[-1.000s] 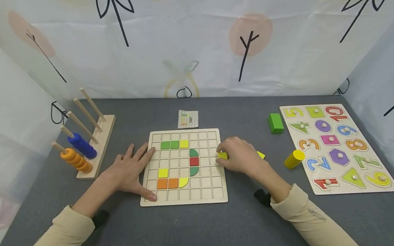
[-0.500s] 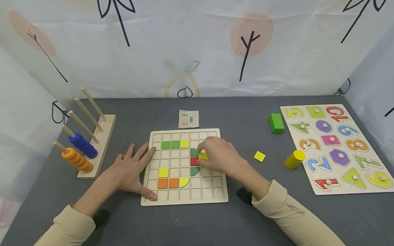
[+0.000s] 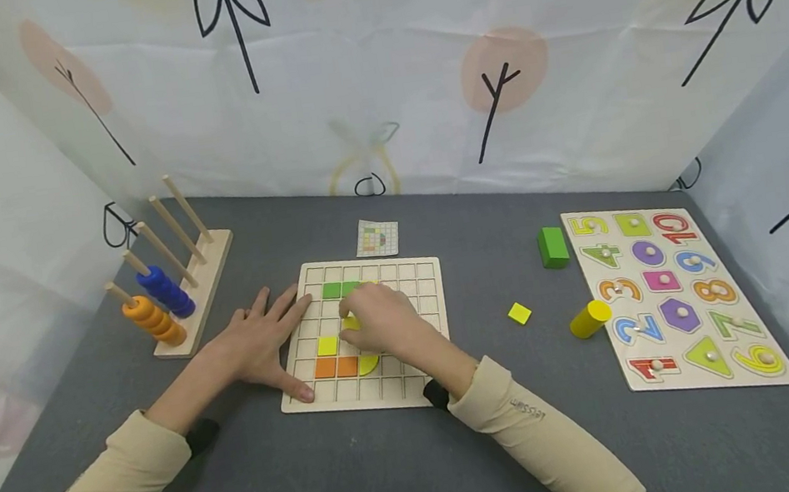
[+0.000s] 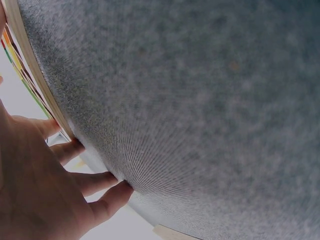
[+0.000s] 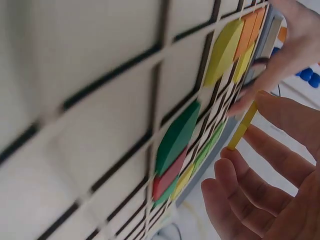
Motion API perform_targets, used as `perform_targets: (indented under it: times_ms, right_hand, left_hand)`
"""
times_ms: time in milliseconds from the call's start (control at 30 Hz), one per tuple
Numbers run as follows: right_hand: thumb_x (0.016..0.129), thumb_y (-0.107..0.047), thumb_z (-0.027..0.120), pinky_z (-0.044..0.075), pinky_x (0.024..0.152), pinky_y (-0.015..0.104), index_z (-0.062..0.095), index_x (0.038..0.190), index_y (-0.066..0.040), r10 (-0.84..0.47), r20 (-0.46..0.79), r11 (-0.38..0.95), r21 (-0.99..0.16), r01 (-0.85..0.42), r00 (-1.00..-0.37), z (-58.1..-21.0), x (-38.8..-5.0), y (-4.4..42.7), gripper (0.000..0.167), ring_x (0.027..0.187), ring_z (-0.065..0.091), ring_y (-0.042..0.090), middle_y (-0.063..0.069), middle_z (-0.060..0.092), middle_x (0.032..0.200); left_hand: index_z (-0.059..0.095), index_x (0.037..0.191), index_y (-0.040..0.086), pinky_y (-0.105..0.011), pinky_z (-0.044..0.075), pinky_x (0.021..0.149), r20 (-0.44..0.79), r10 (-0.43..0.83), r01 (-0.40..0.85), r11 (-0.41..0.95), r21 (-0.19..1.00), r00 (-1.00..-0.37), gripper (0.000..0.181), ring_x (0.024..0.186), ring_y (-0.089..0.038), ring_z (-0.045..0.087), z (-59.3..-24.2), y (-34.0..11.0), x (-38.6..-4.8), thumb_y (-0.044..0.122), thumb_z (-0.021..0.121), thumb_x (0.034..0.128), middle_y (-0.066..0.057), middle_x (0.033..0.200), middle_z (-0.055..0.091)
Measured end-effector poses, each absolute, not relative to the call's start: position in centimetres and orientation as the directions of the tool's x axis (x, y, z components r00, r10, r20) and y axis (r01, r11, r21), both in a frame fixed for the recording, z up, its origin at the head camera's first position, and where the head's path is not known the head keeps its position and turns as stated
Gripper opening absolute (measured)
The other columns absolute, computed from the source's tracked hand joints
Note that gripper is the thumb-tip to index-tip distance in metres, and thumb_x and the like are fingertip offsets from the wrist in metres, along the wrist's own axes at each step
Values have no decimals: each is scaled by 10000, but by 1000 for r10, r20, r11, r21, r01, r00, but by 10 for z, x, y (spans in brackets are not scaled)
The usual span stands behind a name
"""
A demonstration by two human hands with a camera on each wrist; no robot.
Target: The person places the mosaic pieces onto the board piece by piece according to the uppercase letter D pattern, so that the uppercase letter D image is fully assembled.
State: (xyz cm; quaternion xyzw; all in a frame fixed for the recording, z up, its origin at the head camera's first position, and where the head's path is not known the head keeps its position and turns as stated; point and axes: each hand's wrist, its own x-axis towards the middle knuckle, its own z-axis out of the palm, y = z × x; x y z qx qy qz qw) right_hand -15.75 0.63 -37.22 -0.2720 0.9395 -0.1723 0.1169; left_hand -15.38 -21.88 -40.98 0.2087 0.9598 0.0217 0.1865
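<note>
A wooden grid board (image 3: 428, 376) lies flat on the dark table. My left hand (image 3: 257, 345) rests spread over its left edge, fingers straight, thumb at the lower left corner. Above the board's middle, my right hand (image 3: 389, 318) pinches a yellow tile (image 5: 242, 129) between thumb and fingertips, held off the board in the right wrist view. Set in the grid are green tiles (image 3: 331, 290), a yellow square (image 3: 328, 345), orange squares (image 3: 336, 367) and a yellow rounded tile (image 3: 368, 364). The right hand hides the red tile (image 5: 169, 180) and dark green rounded tiles (image 5: 177, 135) from the head view.
A small pattern card (image 3: 376, 237) lies behind the board. One loose yellow square (image 3: 520, 313) is to its right, near a yellow cylinder (image 3: 590, 318) and a green block (image 3: 553, 247). A number puzzle (image 3: 681, 294) lies far right; a peg stand with rings (image 3: 204, 268) stands left.
My right hand has carried the yellow tile leftward from the board's right edge to above its middle, uncovering the loose yellow square. The left hand has stayed in place.
</note>
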Motion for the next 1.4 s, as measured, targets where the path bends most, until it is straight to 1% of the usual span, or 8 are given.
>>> perform_targets:
  times_ms: [233,367,467,533,767,933,1167,1400]
  right_hand:
    - [926,-285,766,586,719,276,786,1120,-127,-584,-110,786,-327,-526,-804,-379,-158,-21,250,991,695,152,6,767,1131]
    - [918,-290,779,455,548,208,793,973,-124,-587,-110,786,-315,-532,-802,-383,-160,-30,176,726,569,104,-19,724,887]
    - [919,-299,777,369,492,201,775,890,-124,-583,-125,793,-300,-530,-802,-386,-161,-32,177,632,463,95,-29,634,759]
    - [924,-309,771,375,495,198,777,904,-126,-582,-136,797,-293,-528,-802,-386,-161,-32,184,637,473,92,-32,649,778]
    - [930,-251,756,481,558,212,793,1075,-110,-565,-142,802,-325,-501,-813,-384,-163,-23,206,789,610,110,15,761,1070]
    - [923,-226,766,394,496,199,784,926,-102,-566,-127,798,-333,-502,-814,-385,-164,-20,126,668,496,97,20,714,891]
    - [910,-270,785,416,514,208,782,933,-108,-559,-111,802,-324,-502,-822,-387,-165,-22,163,686,499,95,8,694,892]
    - [933,-216,755,311,443,193,670,738,-118,-547,-126,807,-341,-482,-828,-388,-167,-21,234,544,407,80,-36,471,652]
  left_hand:
    - [190,1640,108,-786,319,1070,-343,411,398,911,109,-845,1476,1490,-651,163,-412,-220,-155,903,751,530,-233,1704,153]
    - [200,1638,116,-787,321,1067,-341,418,404,908,114,-842,1475,1485,-659,159,-412,-219,-155,912,745,521,-235,1706,141]
    - [205,1637,116,-779,331,1065,-338,423,411,905,111,-841,1476,1483,-660,165,-412,-218,-155,916,742,519,-235,1706,141]
    - [205,1637,112,-772,338,1064,-336,424,414,904,106,-841,1478,1483,-658,170,-412,-218,-154,918,740,519,-234,1706,144]
    - [189,1640,106,-763,338,1069,-338,416,406,908,102,-845,1474,1494,-643,166,-411,-219,-155,901,751,533,-229,1702,167]
    - [182,1642,104,-758,333,1077,-343,411,402,910,102,-845,1481,1497,-641,159,-411,-219,-155,902,751,531,-228,1705,155]
    - [189,1638,109,-762,336,1070,-342,416,405,908,107,-843,1484,1491,-647,167,-412,-218,-155,917,739,521,-230,1701,165]
    - [185,1640,106,-756,338,1072,-349,411,402,910,103,-842,1477,1493,-643,168,-411,-219,-154,905,748,532,-227,1704,155]
